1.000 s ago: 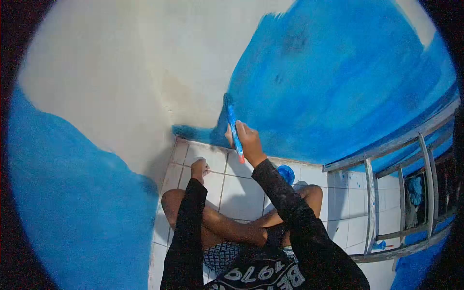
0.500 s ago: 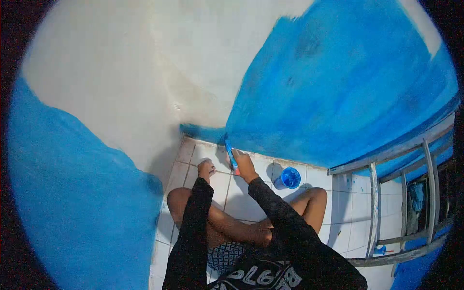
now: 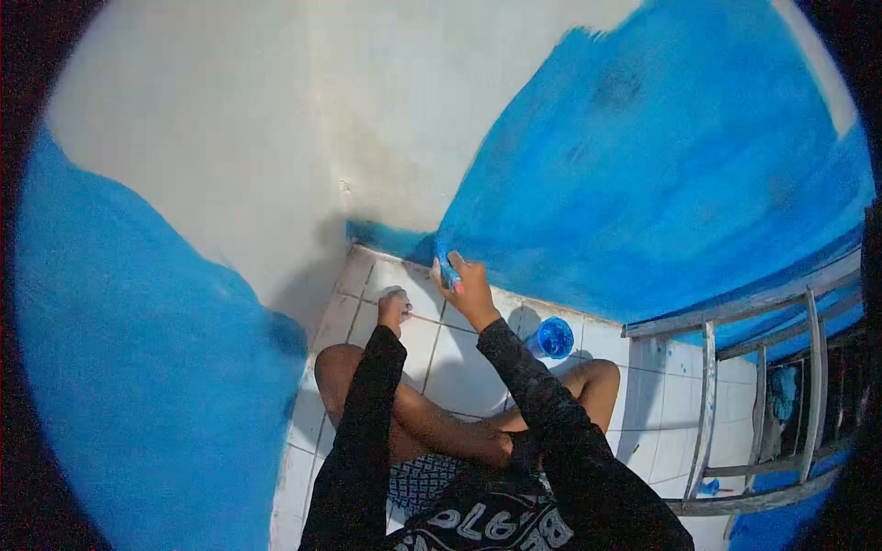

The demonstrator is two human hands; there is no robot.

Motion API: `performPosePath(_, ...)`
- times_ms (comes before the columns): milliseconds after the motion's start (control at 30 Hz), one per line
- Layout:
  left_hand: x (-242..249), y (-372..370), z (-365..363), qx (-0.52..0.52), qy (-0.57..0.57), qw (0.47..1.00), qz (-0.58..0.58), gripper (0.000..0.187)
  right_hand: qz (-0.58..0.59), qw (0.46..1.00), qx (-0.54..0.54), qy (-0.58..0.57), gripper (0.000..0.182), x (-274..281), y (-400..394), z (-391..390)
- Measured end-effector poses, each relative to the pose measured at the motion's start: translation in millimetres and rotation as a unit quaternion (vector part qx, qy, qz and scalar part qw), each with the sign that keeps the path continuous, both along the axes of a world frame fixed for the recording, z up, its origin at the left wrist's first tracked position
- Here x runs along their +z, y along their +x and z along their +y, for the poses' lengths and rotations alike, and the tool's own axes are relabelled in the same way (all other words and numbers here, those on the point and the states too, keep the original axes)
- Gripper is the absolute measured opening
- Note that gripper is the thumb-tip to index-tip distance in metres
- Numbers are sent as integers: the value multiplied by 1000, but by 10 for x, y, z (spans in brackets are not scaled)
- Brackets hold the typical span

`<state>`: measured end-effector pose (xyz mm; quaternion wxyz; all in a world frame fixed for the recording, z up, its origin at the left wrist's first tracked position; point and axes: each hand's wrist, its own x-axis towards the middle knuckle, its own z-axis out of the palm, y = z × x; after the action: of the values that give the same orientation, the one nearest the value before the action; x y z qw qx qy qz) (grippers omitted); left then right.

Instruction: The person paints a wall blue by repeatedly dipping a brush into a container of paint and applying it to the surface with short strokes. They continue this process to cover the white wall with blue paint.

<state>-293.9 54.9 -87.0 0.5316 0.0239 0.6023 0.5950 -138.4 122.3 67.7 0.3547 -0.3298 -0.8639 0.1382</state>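
My right hand (image 3: 469, 289) is wrapped round a paint-covered brush (image 3: 447, 268), whose blue head meets the lower edge of the wall (image 3: 570, 202), where blue paint borders the white. Over the white floor tiles, my left hand (image 3: 394, 309) is closed near the corner; what it holds, if anything, is too small to make out. To the right of my right forearm, a small blue paint container (image 3: 553, 339) stands on the tiles beside my knee.
A ladder (image 3: 708, 404) lies along the right side, near the blue wall. Behind its rungs is a dark opening. A small blue item (image 3: 709, 488) rests on the floor by the ladder. The left wall (image 3: 147, 340) is partly blue. My crossed legs (image 3: 450, 427) are below.
My right hand and the brush have moved up and slightly right, closer to the wall. My left hand has shifted slightly up. The camera view has also shifted a little.
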Motion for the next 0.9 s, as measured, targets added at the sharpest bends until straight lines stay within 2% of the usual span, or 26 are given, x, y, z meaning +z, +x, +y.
performPosePath(200, 48, 17, 2, -20, -12, 1000, 22, 8, 13, 1000, -23, -13, 32, 238, -48, 81)
performPosePath(300, -85, 3, 3, -3, 8, 1000, 5, 7, 51, 998, -7, 22, 27, 253, -57, 113)
performPosePath(367, -167, -34, -31, -32, 51, 998, -2, 21, 83, 996, -3, 41, 22, 267, -88, 135)
performPosePath(433, -113, -12, -10, -27, 29, 999, 7, 22, 116, 991, 1, 60, 19, 316, -82, 144)
performPosePath(500, 8, -5, -28, -25, 6, 1000, 15, 23, 107, 990, -24, 84, 15, 646, -25, 58)
performPosePath(567, 84, 14, -50, 20, 33, 999, -20, 9, 136, 988, -43, 49, 12, 749, 26, 124)
performPosePath(633, -121, -90, -10, -8, 50, 998, -49, 10, 231, 972, -15, 40, 8, 1146, 74, 96)
performPosePath(667, -201, -116, 7, -35, 65, 994, -77, 11, 235, 966, 5, 103, 6, 1330, 121, 114)
performPosePath(767, 92, -58, -68, -42, 47, 997, -33, 11, 252, 958, -4, 135, 9, 1840, 324, 174)
performPosePath(833, -1, -51, -79, -33, 53, 997, -48, 10, 180, 922, -108, 324, 12, 1789, 662, 457)
performPosePath(900, -192, -73, -44, -1, 85, 993, -77, 10, 192, 909, -124, 348, 13, 2163, 683, 502)
